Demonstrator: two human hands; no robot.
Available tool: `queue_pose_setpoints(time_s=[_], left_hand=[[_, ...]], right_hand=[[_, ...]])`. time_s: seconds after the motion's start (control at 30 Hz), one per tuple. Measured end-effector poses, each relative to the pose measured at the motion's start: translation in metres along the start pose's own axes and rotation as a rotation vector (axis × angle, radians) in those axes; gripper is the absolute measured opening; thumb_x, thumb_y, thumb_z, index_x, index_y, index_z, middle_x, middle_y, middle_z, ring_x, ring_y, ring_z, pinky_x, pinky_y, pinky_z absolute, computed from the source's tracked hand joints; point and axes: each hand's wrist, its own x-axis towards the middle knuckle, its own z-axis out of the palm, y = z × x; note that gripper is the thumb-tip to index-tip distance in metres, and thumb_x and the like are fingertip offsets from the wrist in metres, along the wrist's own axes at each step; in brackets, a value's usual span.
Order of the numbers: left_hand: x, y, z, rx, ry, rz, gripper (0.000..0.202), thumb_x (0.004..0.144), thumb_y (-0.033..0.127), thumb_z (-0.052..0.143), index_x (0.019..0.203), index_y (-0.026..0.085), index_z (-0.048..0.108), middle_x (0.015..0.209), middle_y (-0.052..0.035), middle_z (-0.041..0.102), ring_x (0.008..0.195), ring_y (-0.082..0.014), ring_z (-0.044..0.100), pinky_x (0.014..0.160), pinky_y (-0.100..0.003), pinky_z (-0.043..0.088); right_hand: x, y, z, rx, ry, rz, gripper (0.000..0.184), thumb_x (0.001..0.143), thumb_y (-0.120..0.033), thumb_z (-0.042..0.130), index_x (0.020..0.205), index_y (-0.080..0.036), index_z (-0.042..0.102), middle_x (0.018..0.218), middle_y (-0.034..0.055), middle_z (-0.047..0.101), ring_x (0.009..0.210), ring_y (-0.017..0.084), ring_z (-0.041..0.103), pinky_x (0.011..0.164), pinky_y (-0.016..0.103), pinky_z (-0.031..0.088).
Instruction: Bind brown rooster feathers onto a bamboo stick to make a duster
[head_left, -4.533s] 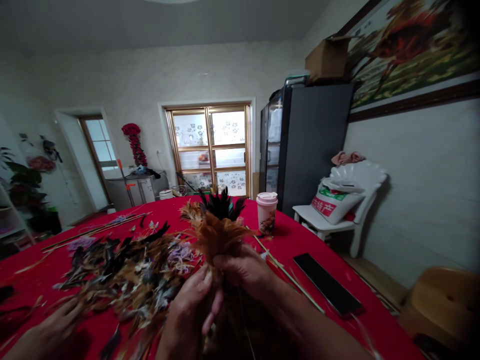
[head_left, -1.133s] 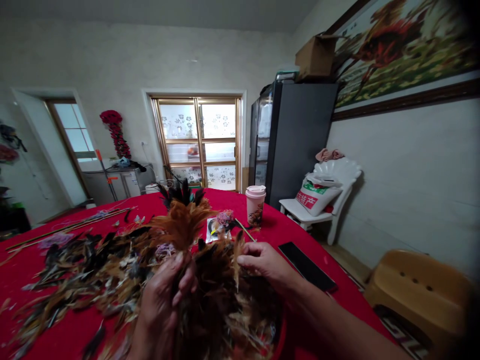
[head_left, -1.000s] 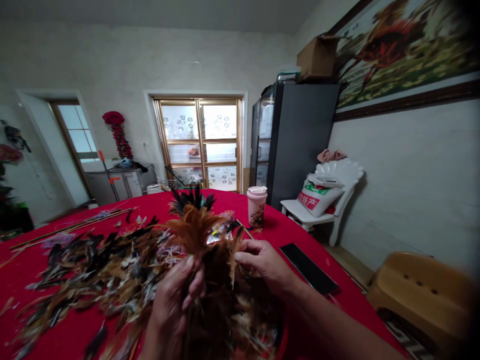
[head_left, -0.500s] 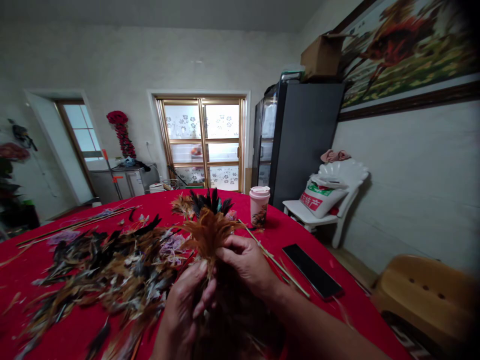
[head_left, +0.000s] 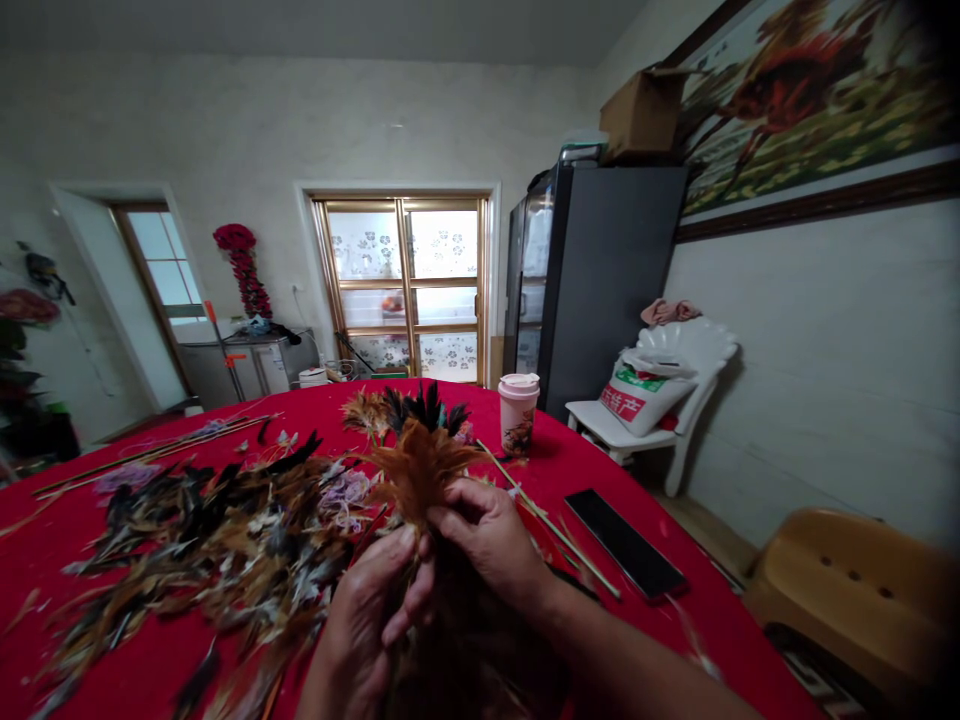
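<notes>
A bunch of orange-brown feathers [head_left: 421,465] stands upright between my hands, fanned out at the top. My left hand [head_left: 382,600] pinches its lower end between thumb and fingers. From the right, my right hand [head_left: 491,535] is closed on the side of the same bunch, thumb and index finger together. Behind it on the table are a cluster of black feathers [head_left: 424,405] and a tan feather bundle [head_left: 365,412]. A large dark feathered mass [head_left: 472,650] lies in shadow below my hands; its shape is hard to make out.
Loose brown, black and grey feathers [head_left: 255,560] spread over the left of the red-covered table [head_left: 135,670], with purple stringy fibre [head_left: 346,497] among them. On the right are a lidded pink cup [head_left: 519,415], a thin stick [head_left: 559,530] and a black phone [head_left: 626,543].
My right hand has shifted slightly at the feather bunch, and its forearm lies a little differently. The bunch has moved marginally; my left hand stays nearly in place.
</notes>
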Motion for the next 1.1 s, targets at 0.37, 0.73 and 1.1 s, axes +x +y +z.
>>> queue_pose_setpoints(time_s=[0.37, 0.73, 1.1], left_hand=[[0.004, 0.000, -0.005, -0.021, 0.002, 0.022, 0.025, 0.077, 0.036, 0.059, 0.065, 0.014, 0.058, 0.040, 0.0076, 0.042, 0.030, -0.0005, 0.020, 0.037, -0.015, 0.031], [-0.006, 0.011, 0.000, 0.152, 0.115, 0.132, 0.026, 0.068, 0.038, 0.067, 0.057, 0.018, 0.055, 0.044, 0.0045, 0.045, 0.039, -0.0074, 0.033, 0.037, -0.018, 0.027], [-0.008, 0.011, 0.011, 0.150, 0.227, 0.171, 0.016, 0.070, 0.035, 0.065, 0.071, 0.020, 0.065, 0.052, 0.0023, 0.057, 0.044, -0.0105, 0.049, 0.044, -0.018, 0.040]], right_hand=[[-0.001, 0.001, -0.001, 0.170, 0.052, 0.156, 0.024, 0.074, -0.038, 0.061, 0.075, -0.014, 0.057, 0.064, -0.0031, 0.052, 0.052, 0.007, 0.044, 0.050, 0.019, 0.037], [-0.010, -0.003, 0.005, 0.396, -0.377, 0.325, 0.041, 0.066, -0.045, 0.070, 0.084, -0.014, 0.050, 0.060, -0.0005, 0.058, 0.056, 0.012, 0.053, 0.058, 0.024, 0.043], [-0.009, -0.007, -0.016, 0.111, -0.267, 0.097, 0.031, 0.080, -0.042, 0.058, 0.070, -0.012, 0.056, 0.070, 0.0009, 0.054, 0.066, 0.011, 0.048, 0.062, 0.022, 0.038]])
